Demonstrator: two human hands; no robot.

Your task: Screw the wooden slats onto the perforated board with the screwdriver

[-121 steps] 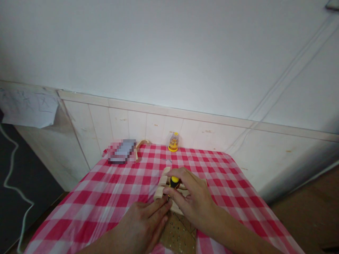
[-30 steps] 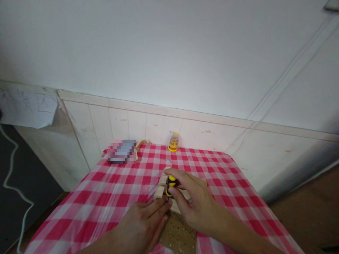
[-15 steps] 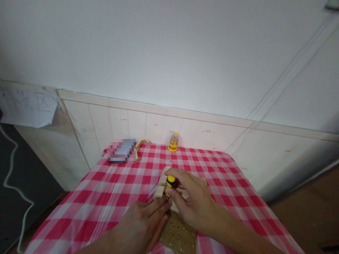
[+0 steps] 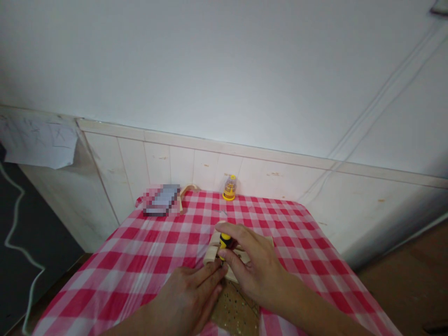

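Note:
Held upright between the fingers and thumb of my right hand (image 4: 261, 268) is a small yellow and black screwdriver (image 4: 224, 243). Its tip points down at a pale wooden piece (image 4: 210, 254) with rounded parts, and the index finger lies over the handle's top. My left hand (image 4: 191, 294) comes in from the lower left, its fingers closed together against the wooden piece close to the screwdriver's tip. A brown board with many small holes (image 4: 236, 308) lies under and in front of the wood. My hands hide much of the wooden piece.
A red and white checked cloth (image 4: 140, 261) covers the table. Near the wall stand a yellow-based clear container (image 4: 229, 188), a curved wooden piece (image 4: 185, 196) and a blurred-out flat object (image 4: 163, 199). Small thin metal bits (image 4: 221, 212) lie mid-table.
My right index finger has shifted slightly over the top of the screwdriver handle, covering more of it. My left hand and the wooden piece stay where they were.

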